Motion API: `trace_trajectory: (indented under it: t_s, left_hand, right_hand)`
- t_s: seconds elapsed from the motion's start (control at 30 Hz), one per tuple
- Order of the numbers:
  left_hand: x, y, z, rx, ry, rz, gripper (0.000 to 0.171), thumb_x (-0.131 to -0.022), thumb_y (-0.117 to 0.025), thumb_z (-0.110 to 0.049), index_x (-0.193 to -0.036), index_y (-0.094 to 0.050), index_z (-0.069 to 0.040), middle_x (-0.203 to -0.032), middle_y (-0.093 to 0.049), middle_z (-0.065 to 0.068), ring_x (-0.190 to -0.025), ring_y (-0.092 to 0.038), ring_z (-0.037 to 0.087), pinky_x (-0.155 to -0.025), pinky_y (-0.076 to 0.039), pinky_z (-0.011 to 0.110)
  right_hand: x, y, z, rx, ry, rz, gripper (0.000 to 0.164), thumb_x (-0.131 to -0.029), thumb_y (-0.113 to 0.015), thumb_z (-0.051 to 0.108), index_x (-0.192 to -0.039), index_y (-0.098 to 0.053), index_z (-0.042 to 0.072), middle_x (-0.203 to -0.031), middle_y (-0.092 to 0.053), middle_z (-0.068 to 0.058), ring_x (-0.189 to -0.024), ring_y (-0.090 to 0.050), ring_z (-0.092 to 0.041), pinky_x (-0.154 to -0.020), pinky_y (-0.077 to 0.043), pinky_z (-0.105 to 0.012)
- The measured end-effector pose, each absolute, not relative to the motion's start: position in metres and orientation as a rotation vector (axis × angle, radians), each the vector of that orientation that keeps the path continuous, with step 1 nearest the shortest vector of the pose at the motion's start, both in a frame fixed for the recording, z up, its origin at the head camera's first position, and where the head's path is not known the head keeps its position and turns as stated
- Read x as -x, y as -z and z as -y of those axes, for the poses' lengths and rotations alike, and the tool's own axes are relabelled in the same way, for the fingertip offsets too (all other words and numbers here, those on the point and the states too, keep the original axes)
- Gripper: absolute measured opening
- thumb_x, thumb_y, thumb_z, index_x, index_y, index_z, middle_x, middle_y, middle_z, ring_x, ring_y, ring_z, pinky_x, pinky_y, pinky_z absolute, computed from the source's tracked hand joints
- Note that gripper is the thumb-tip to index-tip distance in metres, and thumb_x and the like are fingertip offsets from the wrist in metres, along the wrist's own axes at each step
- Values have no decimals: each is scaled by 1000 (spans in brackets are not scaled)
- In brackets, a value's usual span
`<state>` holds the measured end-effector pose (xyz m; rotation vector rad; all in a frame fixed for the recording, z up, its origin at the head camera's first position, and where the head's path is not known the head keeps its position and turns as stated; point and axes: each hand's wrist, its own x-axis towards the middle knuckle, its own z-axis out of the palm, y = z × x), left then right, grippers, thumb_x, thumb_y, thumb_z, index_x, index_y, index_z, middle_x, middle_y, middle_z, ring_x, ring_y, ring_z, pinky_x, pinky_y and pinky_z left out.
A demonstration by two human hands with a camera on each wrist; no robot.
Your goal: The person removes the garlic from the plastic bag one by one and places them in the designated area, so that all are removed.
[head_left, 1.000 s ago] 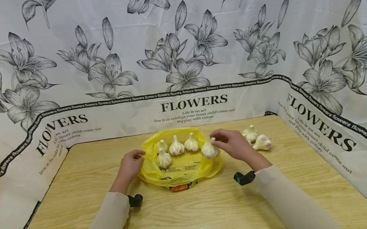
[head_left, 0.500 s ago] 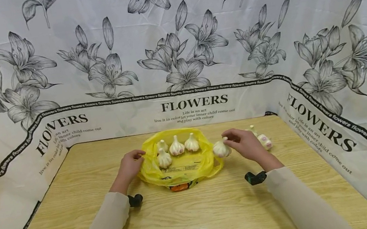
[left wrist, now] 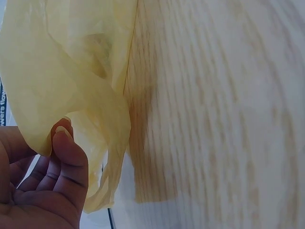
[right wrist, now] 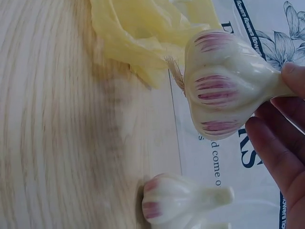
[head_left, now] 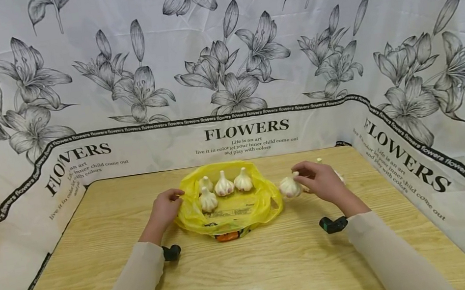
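A yellow plastic bag (head_left: 230, 220) lies spread with its mouth open on the table, several garlic bulbs (head_left: 224, 185) standing inside it. My left hand (head_left: 165, 211) pinches the bag's left rim between thumb and forefinger; the left wrist view shows the thin film (left wrist: 71, 81) at the fingertips. By its stem, my right hand (head_left: 322, 183) holds a white garlic bulb (head_left: 290, 187) above the table, just right of the bag and apart from it. Purple streaks mark this held bulb (right wrist: 219, 86) in the right wrist view. Another bulb (right wrist: 176, 198) lies on the table beneath it.
Behind my right hand, loose garlic (head_left: 319, 160) on the table is mostly hidden. A wooden table (head_left: 215, 276) stretches in front of the bag. Flower-printed cloth (head_left: 249, 137) stands around its back and sides.
My right hand has moved right with its garlic bulb, from over the bag's right rim to beyond it. It now covers most of the loose garlic. The left hand stays put.
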<state>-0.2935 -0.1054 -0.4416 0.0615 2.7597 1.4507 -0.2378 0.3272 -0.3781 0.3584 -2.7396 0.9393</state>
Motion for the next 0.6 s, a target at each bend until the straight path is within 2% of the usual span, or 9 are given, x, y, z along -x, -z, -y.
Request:
trace_trajectory:
  t_s: [0.13,0.23,0.6]
  left_hand:
    - [294,441,106,-57,-1458,-2754,29,-98,-50,-11,-124,-62,-7,-118,-59,17,-99,-56,27,-75,-51,29]
    - [294,441,106,-53,-1455,-2752,29,-98,-50,-11,-124,-62,-7,-119,-59,17,-100,-56,28,-76,-51,30]
    - [295,443,106,-62,-1433,-2764,28,-97,-50,-10,-123,-62,-6,-119,-59,18,-103,-56,29,-78,-52,32]
  right_hand:
    - [236,381,-334,-342,-995,2740,30,-95,-63,27,-121,-63,14,-112,-69,-12,-96,-67,-28,-67,-56,-29]
    - [236,384,-341,-346,-982,2737,30,-95,-62,27,-122,-63,12,-112,-69,-13,-96,-67,-29,-66,-55,-27]
    - [231,392,-362,-317,-912,2741,30,-95,-63,24,-121,-64,9,-110,-70,-13,-96,-67,-30,-72,-54,-33]
